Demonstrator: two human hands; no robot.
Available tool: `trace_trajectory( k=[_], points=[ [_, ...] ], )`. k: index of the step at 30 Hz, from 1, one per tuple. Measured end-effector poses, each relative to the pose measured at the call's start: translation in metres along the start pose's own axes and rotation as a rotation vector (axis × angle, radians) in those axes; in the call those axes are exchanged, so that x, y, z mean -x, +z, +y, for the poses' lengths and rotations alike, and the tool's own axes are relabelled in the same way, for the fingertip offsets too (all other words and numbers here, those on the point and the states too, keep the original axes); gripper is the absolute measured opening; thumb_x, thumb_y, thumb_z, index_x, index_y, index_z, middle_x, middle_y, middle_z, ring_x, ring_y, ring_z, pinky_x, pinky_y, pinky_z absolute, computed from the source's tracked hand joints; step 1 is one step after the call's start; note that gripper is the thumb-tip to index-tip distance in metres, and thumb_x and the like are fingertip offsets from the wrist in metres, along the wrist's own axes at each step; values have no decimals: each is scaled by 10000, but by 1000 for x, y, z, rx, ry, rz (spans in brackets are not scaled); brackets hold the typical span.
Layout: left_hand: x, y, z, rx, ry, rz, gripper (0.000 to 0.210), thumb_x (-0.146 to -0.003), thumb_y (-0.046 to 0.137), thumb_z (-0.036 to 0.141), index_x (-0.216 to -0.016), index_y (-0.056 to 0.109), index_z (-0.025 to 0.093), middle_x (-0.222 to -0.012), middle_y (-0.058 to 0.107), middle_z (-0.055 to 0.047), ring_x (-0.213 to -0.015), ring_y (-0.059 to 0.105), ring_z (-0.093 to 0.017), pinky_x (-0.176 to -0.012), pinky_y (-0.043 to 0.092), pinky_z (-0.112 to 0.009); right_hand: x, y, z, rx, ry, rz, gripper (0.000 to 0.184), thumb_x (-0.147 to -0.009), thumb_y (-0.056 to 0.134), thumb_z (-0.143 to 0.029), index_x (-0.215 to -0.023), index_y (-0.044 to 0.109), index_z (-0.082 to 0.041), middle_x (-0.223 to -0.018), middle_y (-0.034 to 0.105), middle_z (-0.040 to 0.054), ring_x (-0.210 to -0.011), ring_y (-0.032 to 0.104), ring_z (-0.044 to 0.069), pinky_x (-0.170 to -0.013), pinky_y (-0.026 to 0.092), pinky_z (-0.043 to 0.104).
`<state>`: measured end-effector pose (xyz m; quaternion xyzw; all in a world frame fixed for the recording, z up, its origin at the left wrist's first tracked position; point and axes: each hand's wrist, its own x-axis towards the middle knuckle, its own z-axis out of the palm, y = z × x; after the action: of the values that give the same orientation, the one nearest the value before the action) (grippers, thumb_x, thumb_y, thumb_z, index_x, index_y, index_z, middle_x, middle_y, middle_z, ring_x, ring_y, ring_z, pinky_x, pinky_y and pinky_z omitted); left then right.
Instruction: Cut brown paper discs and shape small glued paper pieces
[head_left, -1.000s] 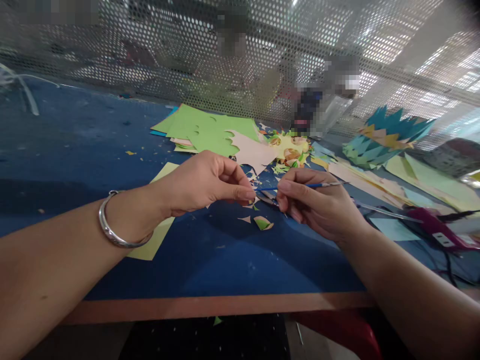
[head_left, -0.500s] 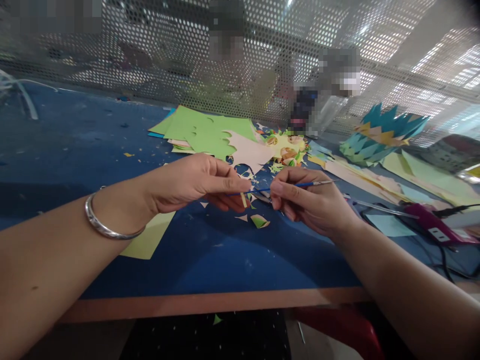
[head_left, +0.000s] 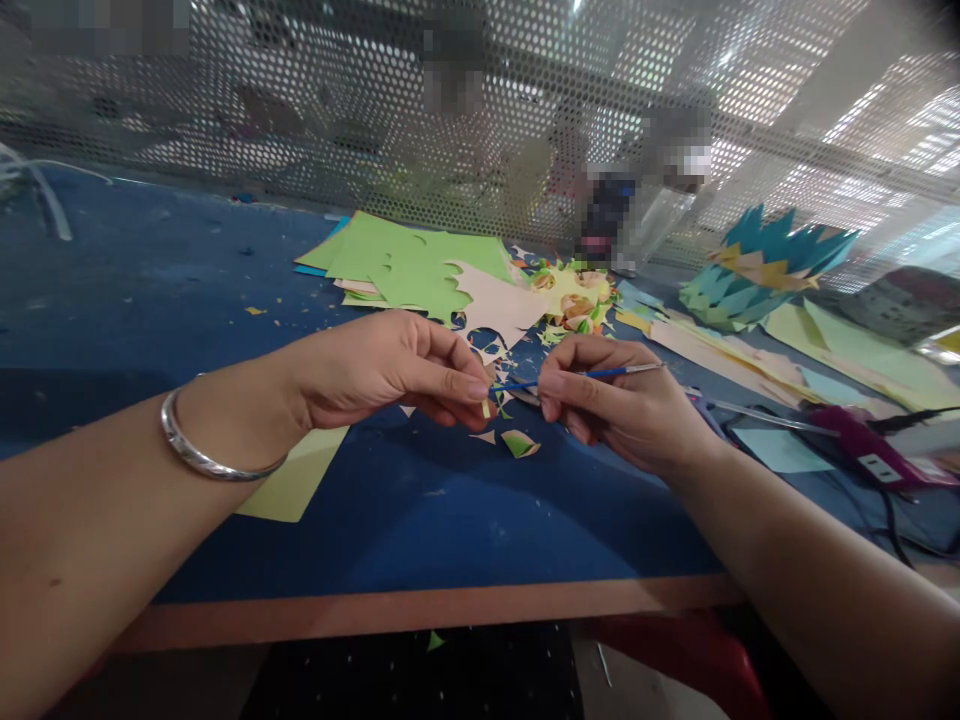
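Note:
My right hand [head_left: 611,400] pinches a thin blue stick with a silvery end [head_left: 609,373], which looks like a slim brush or pen refill. Its other end runs into the fingertips of my left hand [head_left: 420,370], closed around it. A narrow pale yellow paper strip [head_left: 486,409] pokes out below the left thumb; how it meets the stick is hidden by the fingers. Below and between the hands, a curled green paper piece [head_left: 520,443] lies on the blue tabletop [head_left: 450,520]. A pale yellow sheet [head_left: 300,480] rests under my left wrist.
Green sheets [head_left: 405,260] and a cut pink sheet [head_left: 502,300] lie ahead, beside a heap of curled scraps [head_left: 577,300]. At right are a teal and yellow paper crown [head_left: 765,265], paper strips [head_left: 735,355] and a purple power strip [head_left: 859,445] with cables. A perforated metal panel [head_left: 337,120] stands behind.
My left fingertips have shifted slightly and now cover more of the yellow strip, so less of it shows. My right hand keeps its pinch, nearly in place.

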<state>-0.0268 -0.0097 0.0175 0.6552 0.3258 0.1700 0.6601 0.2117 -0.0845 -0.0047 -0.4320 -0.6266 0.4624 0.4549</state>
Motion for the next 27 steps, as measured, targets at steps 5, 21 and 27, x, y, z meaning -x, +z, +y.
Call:
trace_trajectory(
  k=[5,21,27],
  points=[
    [0,-1,0,-8,18,2,89,-755,842,261,-771,777,202,-807,797,-43,-745,756,-186,-667,562,-234,1,-1,0,1,6,-6,247,-898,771,-358,-787,671,-161,-668,684,-3,-422,525,51,-388,358,175],
    [-1,6,1,-52,107,117,143,-673,874,173,-754,760,203,-764,769,-16,-774,743,-178,-786,589,-274,1,0,2,-10,6,-18,251,-914,753,-366,-792,665,-165,-674,675,-7,-434,521,62,-406,377,184],
    [-1,5,2,4,102,141,187,-723,864,205,-873,754,196,-840,783,-37,-838,752,-184,-803,573,-274,1,0,3,-25,-24,11,258,-928,737,-351,-764,659,-167,-670,675,-3,-429,523,63,-401,366,187]
  ],
)
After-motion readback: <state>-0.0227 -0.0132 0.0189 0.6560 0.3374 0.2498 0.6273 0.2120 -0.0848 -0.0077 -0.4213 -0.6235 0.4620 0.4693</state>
